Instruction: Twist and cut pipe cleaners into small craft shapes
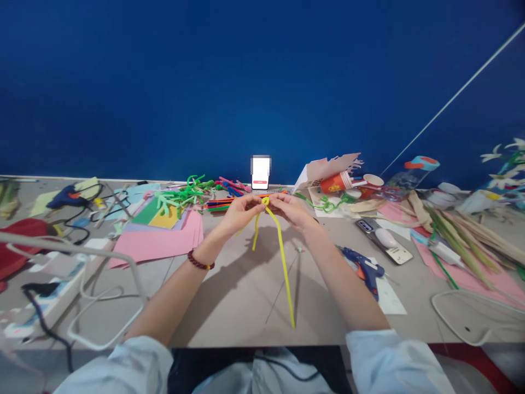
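Note:
A yellow pipe cleaner [283,260] is bent into a small loop at the top, and its long end hangs down toward the table's front edge. My left hand [241,212] pinches it on the left side of the loop. From the other side my right hand [292,209] grips it, fingers closed close to the loop. Shorter yellow ends dangle below my left fingers. Beneath the hands, a thin wire stem [283,287] with a small tip lies on the grey table [229,312].
Bundled coloured pipe cleaners [223,204] lie behind my hands, near an upright phone [260,172]. Pink paper [159,243] and a power strip [61,290] are leftward. A blue glue gun [365,269], another phone [400,253] and paper cups [336,182] sit rightward.

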Demonstrator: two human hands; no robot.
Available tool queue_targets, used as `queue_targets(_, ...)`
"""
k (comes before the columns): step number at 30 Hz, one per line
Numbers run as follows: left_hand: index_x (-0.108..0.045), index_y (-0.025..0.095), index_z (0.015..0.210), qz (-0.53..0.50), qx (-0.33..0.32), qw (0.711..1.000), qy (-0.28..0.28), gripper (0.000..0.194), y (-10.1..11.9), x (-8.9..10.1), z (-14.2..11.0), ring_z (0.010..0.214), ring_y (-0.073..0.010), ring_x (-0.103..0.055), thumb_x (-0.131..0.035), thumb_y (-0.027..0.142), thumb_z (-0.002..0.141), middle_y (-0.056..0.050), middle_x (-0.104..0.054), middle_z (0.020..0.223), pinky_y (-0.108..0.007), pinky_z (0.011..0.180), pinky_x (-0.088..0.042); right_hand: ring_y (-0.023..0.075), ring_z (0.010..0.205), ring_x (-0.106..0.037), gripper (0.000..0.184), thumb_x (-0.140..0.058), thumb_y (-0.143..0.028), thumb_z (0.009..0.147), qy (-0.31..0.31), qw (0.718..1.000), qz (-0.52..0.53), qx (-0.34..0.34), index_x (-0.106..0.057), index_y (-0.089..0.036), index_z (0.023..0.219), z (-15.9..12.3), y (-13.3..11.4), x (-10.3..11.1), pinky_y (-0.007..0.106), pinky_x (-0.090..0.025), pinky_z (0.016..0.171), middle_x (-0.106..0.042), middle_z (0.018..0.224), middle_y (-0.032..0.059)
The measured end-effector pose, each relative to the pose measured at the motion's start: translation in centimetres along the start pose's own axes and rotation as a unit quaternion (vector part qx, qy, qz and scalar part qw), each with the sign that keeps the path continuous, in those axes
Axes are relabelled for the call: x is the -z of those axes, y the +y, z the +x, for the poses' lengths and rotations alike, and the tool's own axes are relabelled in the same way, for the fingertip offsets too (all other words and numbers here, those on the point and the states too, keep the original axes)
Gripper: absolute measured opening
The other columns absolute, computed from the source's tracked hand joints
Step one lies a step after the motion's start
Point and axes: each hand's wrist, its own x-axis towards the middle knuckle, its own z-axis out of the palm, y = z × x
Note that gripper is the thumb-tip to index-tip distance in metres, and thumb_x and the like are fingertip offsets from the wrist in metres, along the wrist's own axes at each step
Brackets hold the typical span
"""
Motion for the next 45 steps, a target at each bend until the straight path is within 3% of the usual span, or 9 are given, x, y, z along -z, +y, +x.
queue_targets(3,-0.066,0.015,0.072,0.06,0.002,0.998,0.016,0.022,0.1,0.0,-0.1,0.061,-0.0116,-0.056,-0.069,0.037,0.072,-0.002,-0.065,0.07,-0.024,0.057,-0.043,0.0135,0.073,-0.064,0.02,-0.067,-0.036,0.072,0.031,0.994,-0.071,0.072,-0.064,-0.019,0.081,-0.1,-0.3,0.0,0.032,-0.054,0.077,-0.067,0.08,0.0012)
queue_targets(7,-0.066,0.015,0.071,0.071,0.003,0.997,0.006,0.027,0.2,-0.2,-0.2,0.059,-0.0126,-0.056,-0.069,0.042,0.071,-0.002,-0.064,0.066,-0.024,0.055,-0.042,0.0149,0.077,-0.065,0.013,-0.062,-0.024,0.074,-0.003,0.967,-0.217,0.137,-0.067,-0.018,0.084,-0.9,-1.5,-0.1,0.03,-0.052,0.075,-0.069,0.087,0.0036)
queue_targets(10,-0.066,0.016,0.072,0.079,0.005,0.997,0.007,0.029,0.0,-0.5,-0.2,0.063,-0.015,-0.059,-0.069,0.045,0.07,-0.004,-0.065,0.068,-0.026,0.06,-0.045,0.0148,0.072,-0.064,0.014,-0.056,-0.014,0.074,0.004,0.927,-0.327,0.183,-0.068,-0.018,0.079,-1.5,-2.2,-0.2,0.029,-0.051,0.07,-0.07,0.083,0.0035)
queue_targets(15,-0.067,0.017,0.071,0.163,-0.015,0.986,0.04,0.022,-0.7,-0.6,-0.3,0.063,-0.0168,-0.06,-0.069,0.04,0.07,-0.004,-0.066,0.069,-0.026,0.057,-0.044,0.0184,0.074,-0.063,0.018,-0.055,-0.01,0.076,-0.002,0.831,-0.493,0.256,-0.069,-0.021,0.079,-1.7,-2.3,0.1,0.029,-0.047,0.067,-0.071,0.083,0.0044)
queue_targets(18,-0.066,0.017,0.07,0.197,-0.02,0.979,0.038,0.021,-0.8,-0.6,-0.3,0.06,-0.0161,-0.059,-0.066,0.038,0.073,-0.004,-0.065,0.067,-0.026,0.055,-0.043,0.021,0.082,-0.063,0.017,-0.057,-0.012,0.078,-0.017,0.806,-0.52,0.284,-0.069,-0.023,0.081,-1.4,-2.1,0.5,0.03,-0.046,0.069,-0.072,0.088,0.0052)
queue_targets(26,-0.062,0.017,0.068,0.18,-0.017,0.983,0.017,0.02,-0.8,-0.7,-0.2,0.058,-0.0156,-0.058,-0.063,0.036,0.075,-0.003,-0.064,0.062,-0.026,0.055,-0.043,0.0205,0.08,-0.065,0.018,-0.054,-0.015,0.082,-0.062,0.804,-0.529,0.266,-0.07,-0.022,0.085,-1.2,-2.4,1.5,0.03,-0.045,0.07,-0.073,0.087,0.0045)
queue_targets(30,-0.061,0.017,0.066,0.149,-0.015,0.988,0.031,0.018,-0.6,-0.9,-0.2,0.06,-0.0156,-0.058,-0.064,0.033,0.072,-0.002,-0.062,0.062,-0.026,0.057,-0.043,0.0199,0.081,-0.063,0.017,-0.053,-0.015,0.082,-0.04,0.802,-0.528,0.278,-0.069,-0.021,0.083,-1.3,-2.4,1.1,0.03,-0.045,0.07,-0.071,0.087,0.0049)
queue_targets(37,-0.062,0.016,0.068,-0.026,0.045,0.997,0.058,0.022,0.2,-1.5,-0.6,0.059,-0.0121,-0.057,-0.069,0.036,0.068,0.0,-0.06,0.062,-0.025,0.062,-0.044,0.0168,0.078,-0.06,0.014,-0.05,-0.016,0.083,0.0,0.83,-0.455,0.322,-0.064,-0.018,0.081,-0.9,-1.3,0.3,0.026,-0.045,0.067,-0.069,0.086,0.0063)
queue_targets(45,-0.062,0.015,0.063,-0.112,0.088,0.987,0.079,0.022,0.1,-1.7,-0.6,0.058,-0.0115,-0.056,-0.072,0.034,0.063,0.0,-0.06,0.061,-0.026,0.065,-0.043,0.017,0.075,-0.061,0.013,-0.05,-0.019,0.081,0.042,0.859,-0.411,0.303,-0.063,-0.018,0.079,-1.0,-1.1,-0.5,0.025,-0.047,0.062,-0.068,0.082,0.0063)
